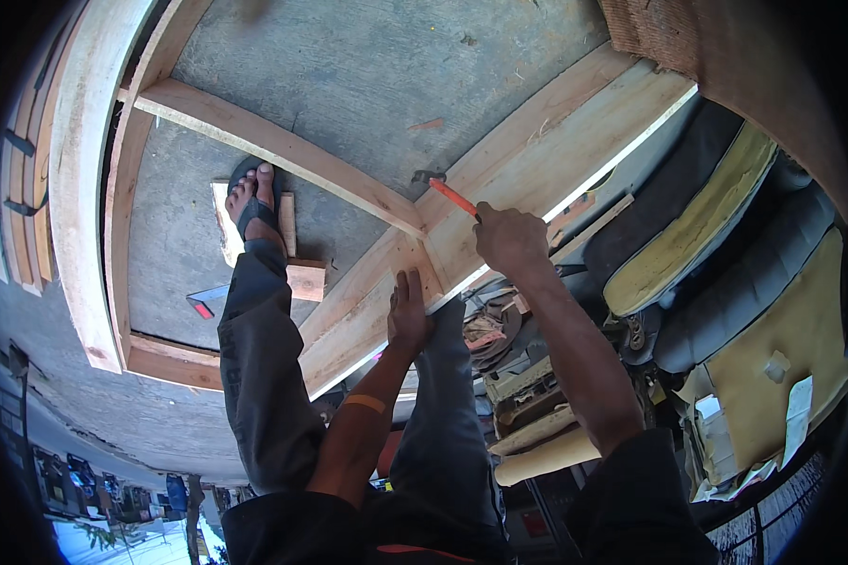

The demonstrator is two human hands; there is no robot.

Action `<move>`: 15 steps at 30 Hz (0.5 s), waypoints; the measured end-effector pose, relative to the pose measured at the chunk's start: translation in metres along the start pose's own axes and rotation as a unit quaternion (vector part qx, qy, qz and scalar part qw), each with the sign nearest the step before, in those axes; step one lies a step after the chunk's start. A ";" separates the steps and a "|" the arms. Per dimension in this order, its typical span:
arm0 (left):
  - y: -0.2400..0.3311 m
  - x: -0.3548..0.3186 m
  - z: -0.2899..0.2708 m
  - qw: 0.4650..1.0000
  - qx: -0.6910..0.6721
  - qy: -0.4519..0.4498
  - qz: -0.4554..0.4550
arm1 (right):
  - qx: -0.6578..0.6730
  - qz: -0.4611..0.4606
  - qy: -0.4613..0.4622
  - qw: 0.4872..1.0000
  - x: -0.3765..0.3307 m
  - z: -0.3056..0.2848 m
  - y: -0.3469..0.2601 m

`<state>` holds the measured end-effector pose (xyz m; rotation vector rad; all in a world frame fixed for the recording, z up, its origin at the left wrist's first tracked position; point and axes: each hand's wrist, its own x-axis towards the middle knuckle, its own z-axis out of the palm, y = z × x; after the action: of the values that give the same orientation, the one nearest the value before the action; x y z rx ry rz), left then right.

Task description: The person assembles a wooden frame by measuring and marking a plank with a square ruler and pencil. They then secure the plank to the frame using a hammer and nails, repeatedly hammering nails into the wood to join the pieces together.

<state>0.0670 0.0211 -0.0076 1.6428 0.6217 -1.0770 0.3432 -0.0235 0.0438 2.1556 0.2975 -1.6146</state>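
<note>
Right hand (511, 243) wrapped round the orange-handled hammer (454, 197), the handle slanting up-left from this nearer hand, head near the crosspiece's (330, 177) end, while the left hand (410, 315), lower down, lays straight fingers on the timber (415, 258)!

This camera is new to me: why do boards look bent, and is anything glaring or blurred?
Head view: fisheye distortion curves the left plank near the rim; glare whitens the frame board's near edge; sky, lower left, looks washed out; the orange-handled hammer shows little blur.
</note>
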 end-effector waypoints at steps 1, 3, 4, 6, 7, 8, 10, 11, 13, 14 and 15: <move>-0.001 0.000 0.002 1.000 0.001 0.003 -0.001 | -0.064 -0.040 0.002 0.997 0.015 -0.005 0.005; -0.003 -0.001 0.003 1.000 0.006 0.007 0.003 | -0.160 -0.106 0.008 0.981 0.046 -0.009 0.016; -0.001 -0.002 0.003 1.000 0.005 0.010 0.002 | -0.197 -0.136 0.010 0.971 0.064 -0.004 0.021; 0.002 -0.003 0.003 1.000 0.003 0.004 -0.005 | -0.233 -0.174 -0.003 0.957 0.079 0.005 0.027; 0.003 -0.001 0.001 1.000 0.003 0.004 -0.009 | -0.233 -0.184 -0.015 0.955 0.083 0.006 0.027; 0.004 0.000 0.000 1.000 0.001 0.005 -0.010 | -0.233 -0.193 -0.027 0.953 0.088 0.008 0.028; 0.005 0.001 -0.001 1.000 -0.004 0.007 -0.012 | -0.217 -0.211 -0.018 0.953 0.096 0.006 0.031; 0.004 -0.001 -0.001 1.000 0.000 0.003 -0.016 | -0.209 -0.220 -0.013 0.953 0.099 0.005 0.033; 0.004 -0.002 0.000 1.000 0.008 -0.005 -0.021 | -0.173 -0.248 -0.004 0.953 0.101 0.000 0.039; 0.002 -0.001 0.001 1.000 0.009 -0.002 -0.021 | -0.154 -0.260 0.001 0.953 0.104 -0.001 0.043; 0.001 0.000 0.002 1.000 0.011 0.000 -0.020 | -0.134 -0.271 0.006 0.953 0.113 0.001 0.050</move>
<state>0.0673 0.0191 -0.0075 1.6556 0.6478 -1.1154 0.3972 -0.0770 -0.0535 1.9704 1.1278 -1.7066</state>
